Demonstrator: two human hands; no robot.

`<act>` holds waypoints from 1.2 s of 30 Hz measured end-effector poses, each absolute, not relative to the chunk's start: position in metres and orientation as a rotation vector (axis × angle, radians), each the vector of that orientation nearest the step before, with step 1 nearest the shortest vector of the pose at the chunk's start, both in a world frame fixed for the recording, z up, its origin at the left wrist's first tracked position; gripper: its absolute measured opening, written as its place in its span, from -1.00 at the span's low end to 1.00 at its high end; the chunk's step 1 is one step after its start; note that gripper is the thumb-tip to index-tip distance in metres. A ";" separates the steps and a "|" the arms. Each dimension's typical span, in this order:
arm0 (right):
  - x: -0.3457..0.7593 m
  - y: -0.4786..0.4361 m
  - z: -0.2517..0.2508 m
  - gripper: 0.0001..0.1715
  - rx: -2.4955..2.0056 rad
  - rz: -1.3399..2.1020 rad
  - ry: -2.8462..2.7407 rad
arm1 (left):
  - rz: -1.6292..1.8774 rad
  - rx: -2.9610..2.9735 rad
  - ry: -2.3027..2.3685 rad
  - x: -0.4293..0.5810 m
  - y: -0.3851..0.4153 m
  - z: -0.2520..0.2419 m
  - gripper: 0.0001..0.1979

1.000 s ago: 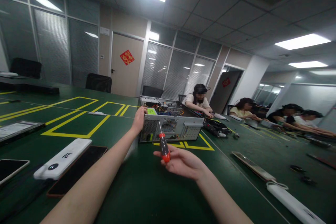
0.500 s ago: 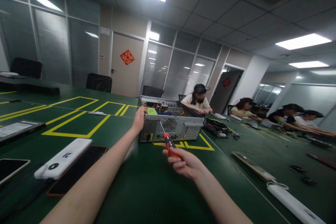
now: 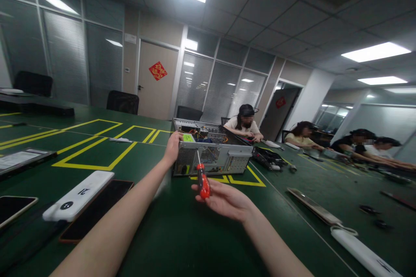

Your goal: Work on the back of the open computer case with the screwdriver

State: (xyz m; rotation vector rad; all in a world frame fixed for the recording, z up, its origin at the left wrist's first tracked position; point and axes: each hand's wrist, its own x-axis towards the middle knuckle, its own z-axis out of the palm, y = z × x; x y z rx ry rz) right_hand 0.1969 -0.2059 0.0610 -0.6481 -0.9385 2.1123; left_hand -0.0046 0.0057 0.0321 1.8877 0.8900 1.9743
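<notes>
A grey metal computer case lies on the green table with its top open, showing wires and parts inside. My left hand is closed around its left upper corner, beside a bright yellow-green label. In my right hand is a red and black screwdriver, its handle resting between thumb and fingers with the palm partly turned up. The shaft points up and away, and its tip meets the case's perforated back panel near the upper edge. Whether the tip sits in a screw is too small to tell.
On the left lie a white power bank, a dark phone, another phone and a hard drive. To the right are black parts, a phone and a white power bank. Several people sit beyond.
The screwdriver has swung from a leftward slant to nearly upright in view, its handle moving left and down. My right fingers have loosened and rolled around it. My left hand and the case stay put.
</notes>
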 end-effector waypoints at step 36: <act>0.195 -0.211 0.068 -0.66 -1.010 1.903 -0.915 | 1.951 1.892 0.912 -0.006 0.003 0.033 -0.64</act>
